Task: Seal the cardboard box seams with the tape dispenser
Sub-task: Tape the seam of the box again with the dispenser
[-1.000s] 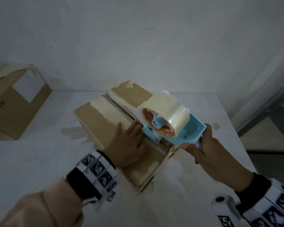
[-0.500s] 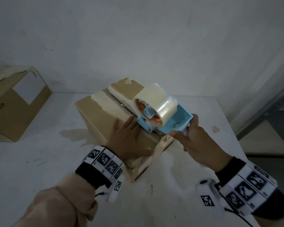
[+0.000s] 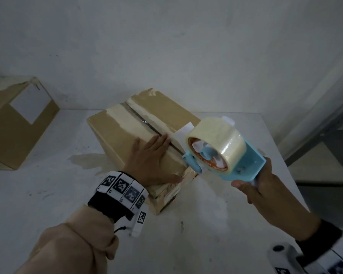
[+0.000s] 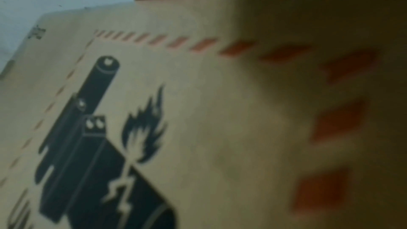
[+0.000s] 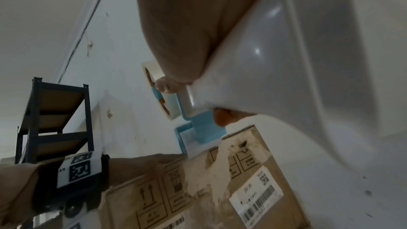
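A brown cardboard box [image 3: 115, 131] lies on the white table [image 3: 48, 194], its top seam running away from me between strips of torn old tape. My left hand [image 3: 151, 161] lies flat on the near end of the box top, fingers straight, thumb along the near edge. My right hand [image 3: 263, 188] grips the white handle of a light blue tape dispenser [image 3: 246, 165] carrying a fat roll of clear tape [image 3: 220, 139]. The dispenser's front end sits at the box's near right corner. In the left wrist view the box side [image 4: 198, 128] shows a printed battery-and-flame warning. The dispenser [image 5: 198, 131] shows above the box [image 5: 220, 189] in the right wrist view.
A second cardboard box [image 3: 14, 123] with a white label stands at the far left against the wall. The table's right edge [image 3: 281, 165] drops off to a floor area. A dark metal shelf rack [image 5: 53, 119] appears in the right wrist view. A stain marks the table by the box.
The dispenser has been drawn back along the seam from the middle of the box top to its near right corner. My left hand stays flat on the box.
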The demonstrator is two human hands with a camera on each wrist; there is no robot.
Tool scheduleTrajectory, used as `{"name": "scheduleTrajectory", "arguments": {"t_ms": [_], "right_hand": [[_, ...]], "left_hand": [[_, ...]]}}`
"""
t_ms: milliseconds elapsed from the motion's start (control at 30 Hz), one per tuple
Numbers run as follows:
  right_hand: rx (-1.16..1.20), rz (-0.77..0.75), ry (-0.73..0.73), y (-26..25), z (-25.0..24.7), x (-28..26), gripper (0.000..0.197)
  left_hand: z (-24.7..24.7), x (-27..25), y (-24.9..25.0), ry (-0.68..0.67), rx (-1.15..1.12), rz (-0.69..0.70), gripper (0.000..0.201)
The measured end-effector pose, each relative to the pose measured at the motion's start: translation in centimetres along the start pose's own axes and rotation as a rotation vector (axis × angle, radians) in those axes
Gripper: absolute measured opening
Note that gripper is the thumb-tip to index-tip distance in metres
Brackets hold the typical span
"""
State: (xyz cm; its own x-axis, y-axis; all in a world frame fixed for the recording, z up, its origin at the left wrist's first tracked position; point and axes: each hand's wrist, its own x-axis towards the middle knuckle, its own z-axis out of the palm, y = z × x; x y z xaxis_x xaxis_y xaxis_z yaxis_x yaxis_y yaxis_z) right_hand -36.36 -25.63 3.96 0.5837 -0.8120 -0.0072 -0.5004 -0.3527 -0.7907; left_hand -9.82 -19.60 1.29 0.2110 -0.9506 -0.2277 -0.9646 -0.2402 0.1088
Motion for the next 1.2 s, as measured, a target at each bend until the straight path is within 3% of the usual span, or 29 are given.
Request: {"name": "scheduleTrajectory", "arguments": {"t_ms": [200, 300, 433, 567, 733, 867, 1100, 1200], "right_hand": [[0.027, -0.020, 0.045, 0.4, 0.2, -1.0, 0.063], [0.032, -0.028, 0.069, 0.9, 0.1, -1.5, 0.087], [0.026, -0.021, 0.057, 1.5, 0.4, -1.8, 0.071], [0.040, -0.028, 0.059, 1.7, 0.1, -2.4, 0.090], [0.027, -0.010, 0.063, 2.2, 0.7, -2.5, 0.081], [-0.028, -0.002, 0.089, 1.8, 1.2, -2.5, 0.103], [-0.144, -0.021, 0.138, 3.8, 2.3, -3.5, 0.093], [0.057, 0.067, 0.255, 6.1, 3.5, -4.1, 0.078]], "left_hand": [[0.0, 0.0, 0.0, -0.004, -0.004, 0.004, 0.129], [-0.1, 0.0, -0.1, -0.009, -0.008, 0.008, 0.130], [0.0, 0.1, 0.0, 0.002, 0.001, 0.006, 0.130], [-0.1, 0.0, 0.0, 0.005, -0.008, 0.003, 0.131], [-0.1, 0.1, 0.0, -0.001, -0.002, 0.004, 0.130], [0.0, 0.1, -0.1, 0.005, 0.011, 0.009, 0.130], [-0.1, 0.0, 0.1, -0.016, 0.023, 0.013, 0.128], [-0.1, 0.0, 0.0, -0.028, 0.013, 0.016, 0.124]]}}
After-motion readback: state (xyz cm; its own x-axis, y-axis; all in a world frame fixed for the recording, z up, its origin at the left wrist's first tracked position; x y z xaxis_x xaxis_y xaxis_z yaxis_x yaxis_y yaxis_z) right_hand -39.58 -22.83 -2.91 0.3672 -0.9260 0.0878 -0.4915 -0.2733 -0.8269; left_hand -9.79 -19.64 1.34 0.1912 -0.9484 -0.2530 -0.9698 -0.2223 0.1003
